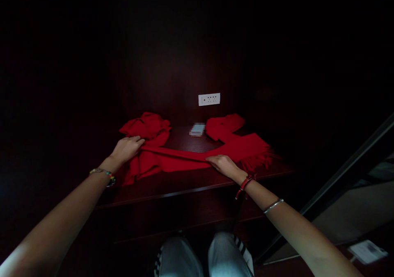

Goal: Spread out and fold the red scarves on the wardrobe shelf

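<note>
A red scarf (184, 162) with a fringed end lies across the dark wooden shelf. My left hand (128, 147) pinches its upper edge on the left, beside a bunched heap of red cloth (147, 125). Farther right, my right hand (224, 165) grips the same edge, and the stretch between the hands is drawn fairly straight. The fringe spreads out to the right of my right hand. Behind it lies another red fold (226, 125); whether all the red cloth is one piece I cannot tell.
A white socket plate (209, 99) is on the dark back wall. Below it a small pale, blurred item (197, 129) lies on the shelf (172, 191). My knees (181, 254) are below the shelf's front edge. A white flat object (367, 251) lies at the lower right.
</note>
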A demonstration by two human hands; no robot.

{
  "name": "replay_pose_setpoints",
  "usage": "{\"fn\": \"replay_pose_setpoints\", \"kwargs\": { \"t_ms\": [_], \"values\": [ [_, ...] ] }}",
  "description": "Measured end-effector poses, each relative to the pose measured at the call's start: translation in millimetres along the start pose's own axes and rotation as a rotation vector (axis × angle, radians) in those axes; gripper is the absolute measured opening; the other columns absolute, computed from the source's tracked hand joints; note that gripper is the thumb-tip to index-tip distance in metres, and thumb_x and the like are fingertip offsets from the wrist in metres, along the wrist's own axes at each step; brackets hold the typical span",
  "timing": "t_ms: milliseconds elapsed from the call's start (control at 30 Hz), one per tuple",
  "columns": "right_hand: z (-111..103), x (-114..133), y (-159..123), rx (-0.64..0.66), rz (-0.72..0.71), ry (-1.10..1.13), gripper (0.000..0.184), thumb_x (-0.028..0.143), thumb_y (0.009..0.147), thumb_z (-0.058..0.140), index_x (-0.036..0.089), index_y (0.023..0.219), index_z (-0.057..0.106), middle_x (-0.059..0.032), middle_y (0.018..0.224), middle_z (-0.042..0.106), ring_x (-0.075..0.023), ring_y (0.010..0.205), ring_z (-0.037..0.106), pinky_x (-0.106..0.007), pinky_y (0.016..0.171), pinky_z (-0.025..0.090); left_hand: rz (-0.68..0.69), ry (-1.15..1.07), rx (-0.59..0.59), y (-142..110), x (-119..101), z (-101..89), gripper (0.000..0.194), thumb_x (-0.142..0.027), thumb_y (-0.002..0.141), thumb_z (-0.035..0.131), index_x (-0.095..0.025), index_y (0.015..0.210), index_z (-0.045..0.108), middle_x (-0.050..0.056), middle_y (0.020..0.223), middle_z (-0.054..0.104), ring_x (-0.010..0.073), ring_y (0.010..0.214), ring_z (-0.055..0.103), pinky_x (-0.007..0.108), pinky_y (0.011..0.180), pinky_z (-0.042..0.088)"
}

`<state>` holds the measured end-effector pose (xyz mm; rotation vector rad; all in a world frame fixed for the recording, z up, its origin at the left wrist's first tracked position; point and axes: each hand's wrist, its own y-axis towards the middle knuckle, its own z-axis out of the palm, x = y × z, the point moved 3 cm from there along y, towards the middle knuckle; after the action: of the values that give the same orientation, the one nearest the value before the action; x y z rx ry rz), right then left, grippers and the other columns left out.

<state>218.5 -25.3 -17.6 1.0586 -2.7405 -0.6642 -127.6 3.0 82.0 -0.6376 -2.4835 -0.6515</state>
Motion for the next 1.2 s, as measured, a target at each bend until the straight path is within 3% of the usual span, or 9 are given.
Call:
{"fn": "replay_pose_setpoints", "kwargs": {
  "t_ms": [100,300,600,733,833,933,1033,1200],
  "values": [
    [-2,2,0,0.000,-0.008,-0.007,0.028,0.012,0.083,0.042,0.017,0.107,0.056,-0.0074,0.101,0.064,-0.0161,0.090,0.059,-0.026,0.081,0.043,0.039,0.021,-0.031,-11,-5,-4.6,0.025,-0.016,0.077,0.039,-0.019,0.097,0.054,0.009,0.089,0.057,0.0213,0.081,0.055,0.033,0.070,0.037],
    [-3,5,0,0.044,-0.055,-0.013,0.025,0.011,0.081,0.045,0.017,0.101,0.059,-0.0077,0.102,0.063,-0.0164,0.094,0.058,-0.026,0.084,0.043,0.109,-0.058,-0.012,-34,-30,14.8,0.037,-0.007,0.076,0.035,-0.025,0.103,0.052,0.008,0.100,0.055,0.0190,0.087,0.054,0.034,0.076,0.034],
    [2,0,1,0.011,-0.023,-0.054,0.027,0.009,0.080,0.044,0.016,0.102,0.060,-0.0079,0.105,0.062,-0.0167,0.098,0.056,-0.028,0.087,0.042,0.103,-0.144,-0.062,-44,-19,0.6,0.038,-0.009,0.078,0.036,-0.024,0.109,0.052,0.007,0.088,0.053,0.0182,0.075,0.054,0.035,0.075,0.039],
    [4,-2,1,0.033,-0.027,-0.030,0.028,0.007,0.077,0.046,0.015,0.100,0.061,-0.0087,0.104,0.062,-0.0169,0.098,0.056,-0.027,0.087,0.042,0.241,-0.249,0.008,-57,-31,9.4,0.041,-0.003,0.075,0.041,-0.029,0.103,0.055,0.005,0.098,0.054,0.0171,0.085,0.055,0.031,0.078,0.041],
    [3,-2,-2,0.024,-0.024,0.005,0.031,0.006,0.076,0.047,0.015,0.102,0.060,-0.0086,0.105,0.061,-0.0170,0.099,0.056,-0.028,0.088,0.042,0.239,-0.259,0.036,-60,-34,15.6,0.040,-0.004,0.074,0.042,-0.027,0.103,0.056,0.006,0.104,0.053,0.0185,0.091,0.054,0.030,0.079,0.042],
    [0,-1,-4,0.009,-0.023,0.070,0.033,0.006,0.075,0.047,0.015,0.104,0.060,-0.0077,0.107,0.061,-0.0163,0.101,0.054,-0.028,0.090,0.041,0.241,-0.249,0.073,-57,-35,10.8,0.038,-0.010,0.074,0.045,-0.025,0.107,0.055,0.008,0.108,0.051,0.0210,0.096,0.051,0.033,0.082,0.041],
    [-1,-1,-4,-0.005,-0.014,0.141,0.033,0.006,0.075,0.046,0.015,0.103,0.061,-0.0064,0.107,0.061,-0.0157,0.102,0.054,-0.029,0.092,0.040,0.277,-0.313,0.100,-47,-48,-7.4,0.036,-0.024,0.075,0.049,-0.026,0.111,0.052,0.007,0.113,0.049,0.0224,0.101,0.047,0.036,0.086,0.037],
    [-1,-2,-5,-0.019,0.017,0.208,0.032,0.009,0.075,0.044,0.015,0.101,0.062,-0.0052,0.106,0.061,-0.0157,0.103,0.053,-0.030,0.093,0.039,0.297,-0.509,0.046,-2,-106,-31.2,0.034,-0.035,0.087,0.032,-0.025,0.114,0.049,0.005,0.115,0.050,0.0173,0.104,0.046,0.034,0.090,0.032]
  ]
}}
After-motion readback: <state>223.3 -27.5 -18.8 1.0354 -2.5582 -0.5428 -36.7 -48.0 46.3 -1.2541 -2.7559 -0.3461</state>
